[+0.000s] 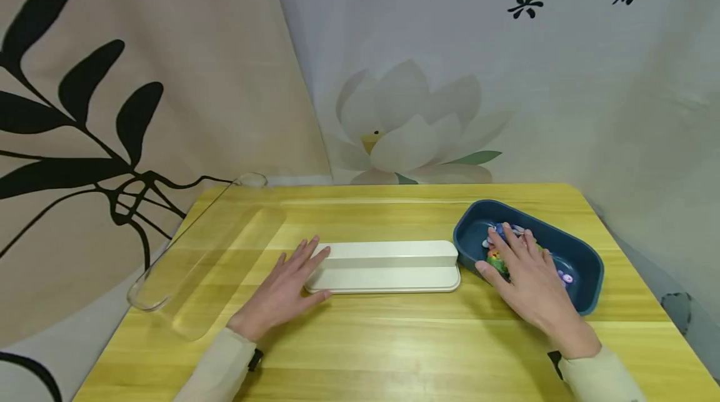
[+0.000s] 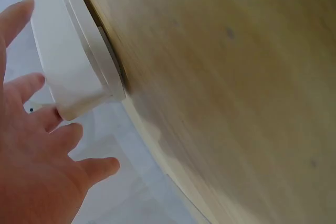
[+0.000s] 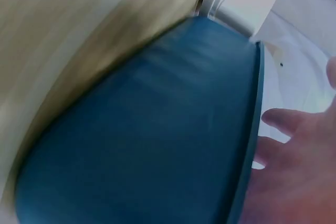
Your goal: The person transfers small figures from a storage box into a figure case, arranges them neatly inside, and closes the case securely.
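Note:
My left hand spreads its fingers at the left end of a long white stepped stand. In the left wrist view the fingers are at the end of the stand; whether they touch it I cannot tell. Over a dark blue tub is my right hand, its fingers stretched out above small colourful toy figures. The hand covers part of the figures. From the right wrist view, the tub's outer wall hides the figures and some of the fingers.
A clear plastic cover lies at the table's left edge, partly jutting past it. The tub stands right up against the stand's right end. Behind the wooden table hangs a printed cloth.

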Motion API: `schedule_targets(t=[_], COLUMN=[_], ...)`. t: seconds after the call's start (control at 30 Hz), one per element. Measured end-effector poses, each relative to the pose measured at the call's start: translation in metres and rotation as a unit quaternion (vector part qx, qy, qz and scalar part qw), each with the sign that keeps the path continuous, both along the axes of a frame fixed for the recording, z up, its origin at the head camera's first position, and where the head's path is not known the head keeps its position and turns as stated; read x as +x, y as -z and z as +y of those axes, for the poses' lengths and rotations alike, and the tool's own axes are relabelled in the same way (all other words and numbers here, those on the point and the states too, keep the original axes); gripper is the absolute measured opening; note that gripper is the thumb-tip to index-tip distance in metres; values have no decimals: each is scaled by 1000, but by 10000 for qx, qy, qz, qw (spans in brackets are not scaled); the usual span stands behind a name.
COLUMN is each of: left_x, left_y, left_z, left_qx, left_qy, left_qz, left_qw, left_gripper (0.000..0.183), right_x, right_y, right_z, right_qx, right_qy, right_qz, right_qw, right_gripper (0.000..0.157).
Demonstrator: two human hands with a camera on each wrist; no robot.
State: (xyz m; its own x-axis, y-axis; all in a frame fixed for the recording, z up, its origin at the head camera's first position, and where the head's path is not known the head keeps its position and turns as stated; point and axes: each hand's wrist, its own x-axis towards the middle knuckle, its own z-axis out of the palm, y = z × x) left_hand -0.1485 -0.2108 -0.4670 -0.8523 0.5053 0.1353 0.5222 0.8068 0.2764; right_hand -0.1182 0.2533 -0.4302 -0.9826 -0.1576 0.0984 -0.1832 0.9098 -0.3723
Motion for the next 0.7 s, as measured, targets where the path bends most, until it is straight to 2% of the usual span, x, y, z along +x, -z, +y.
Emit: schedule_targets(t=[0.2, 0.37, 0.7], left_x=[-1, 0, -2], left_y=[1, -1, -1], left_z=[-2, -3, -1], left_qx=[-27, -42, -44], left_qy=[162, 194, 192], left_qz=[80, 58, 98], left_qw=[9998, 9998, 9998], left_gripper=[82, 81, 79], right_x=[3, 2, -10], right_y=[-7, -13, -31], right_z=[23, 39, 67], right_qx=[-179, -364, -231], right_qy=[133, 91, -32], right_qz=[-46, -27, -327], right_qw=[9997, 9993, 9992], right_gripper=[79, 80, 88])
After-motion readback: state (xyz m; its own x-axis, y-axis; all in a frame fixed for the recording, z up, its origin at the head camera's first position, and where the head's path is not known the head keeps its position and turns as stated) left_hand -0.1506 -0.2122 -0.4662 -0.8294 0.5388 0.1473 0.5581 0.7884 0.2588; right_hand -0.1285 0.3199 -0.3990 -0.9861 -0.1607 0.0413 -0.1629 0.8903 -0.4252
